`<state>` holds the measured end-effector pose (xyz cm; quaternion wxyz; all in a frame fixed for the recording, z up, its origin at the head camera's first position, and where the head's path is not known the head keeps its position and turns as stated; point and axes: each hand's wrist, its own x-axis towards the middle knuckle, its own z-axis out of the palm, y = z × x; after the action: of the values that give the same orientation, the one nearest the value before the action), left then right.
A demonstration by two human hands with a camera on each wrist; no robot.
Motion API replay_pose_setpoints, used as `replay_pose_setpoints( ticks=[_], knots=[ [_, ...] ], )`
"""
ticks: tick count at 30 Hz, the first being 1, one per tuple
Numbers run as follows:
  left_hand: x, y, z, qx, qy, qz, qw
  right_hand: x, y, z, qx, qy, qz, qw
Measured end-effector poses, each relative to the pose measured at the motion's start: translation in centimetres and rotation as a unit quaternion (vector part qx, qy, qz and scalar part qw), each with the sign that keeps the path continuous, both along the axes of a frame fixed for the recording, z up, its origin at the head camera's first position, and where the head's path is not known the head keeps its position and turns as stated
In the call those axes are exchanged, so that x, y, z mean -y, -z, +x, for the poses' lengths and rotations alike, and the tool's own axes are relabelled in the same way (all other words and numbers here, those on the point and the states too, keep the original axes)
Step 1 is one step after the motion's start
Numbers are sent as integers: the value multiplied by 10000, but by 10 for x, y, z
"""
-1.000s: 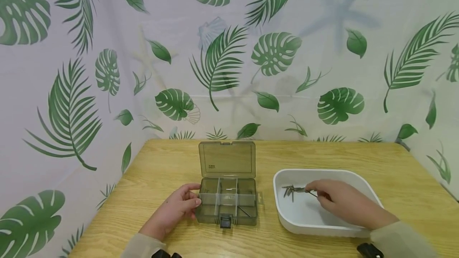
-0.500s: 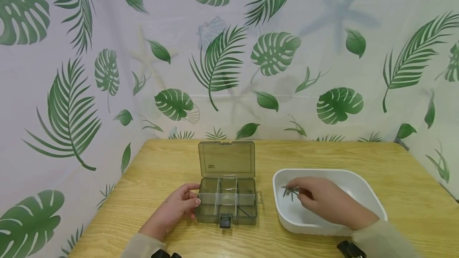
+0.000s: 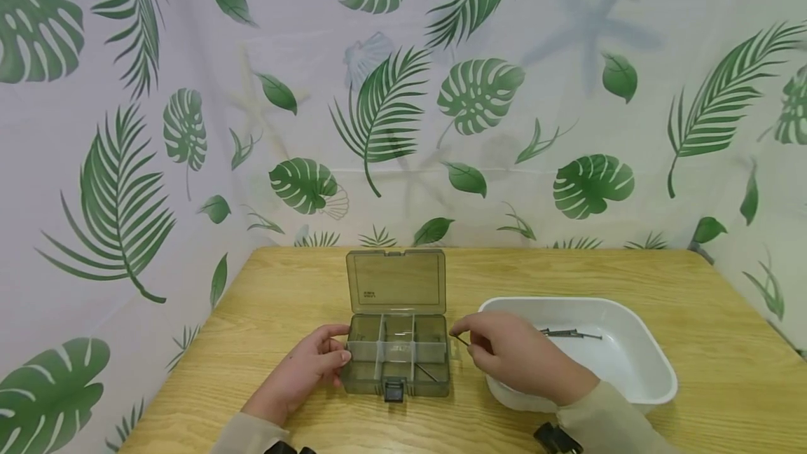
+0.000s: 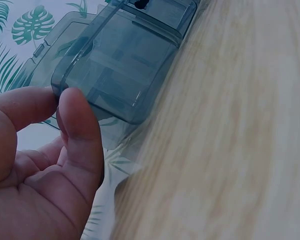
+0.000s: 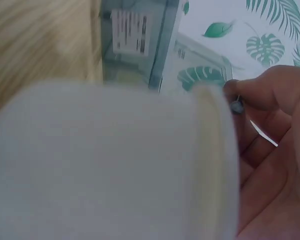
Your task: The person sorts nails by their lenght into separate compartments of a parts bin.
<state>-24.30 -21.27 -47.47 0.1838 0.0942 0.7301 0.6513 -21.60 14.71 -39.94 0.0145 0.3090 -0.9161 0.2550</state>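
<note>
The right hand (image 3: 526, 356) pinches a nail (image 3: 463, 341); the left hand (image 3: 309, 361) grips the box's (image 3: 366, 387) edge.

No words or numbers could be read. Two short rows of tiny marks stood near the lower left of the clear box's (image 3: 362, 384) raised lid (image 3: 403, 279), too small to make out, and the right-wrist view showed a pale label (image 5: 121, 32) on the box's side, its dark stripes too blurred to decipher.
</note>
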Motion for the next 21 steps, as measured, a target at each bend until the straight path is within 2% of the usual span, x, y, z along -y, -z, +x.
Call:
replay_pose_setpoints(
  ticks=[11, 21],
  knots=[
    [-2, 0, 0, 9, -5, 23, 10000, 34, 3, -5, 72, -50, 76, 9999],
    [1, 2, 0, 50, -8, 107, 9999, 43, 4, -7, 281, -90, 57, 9995]
  ],
)
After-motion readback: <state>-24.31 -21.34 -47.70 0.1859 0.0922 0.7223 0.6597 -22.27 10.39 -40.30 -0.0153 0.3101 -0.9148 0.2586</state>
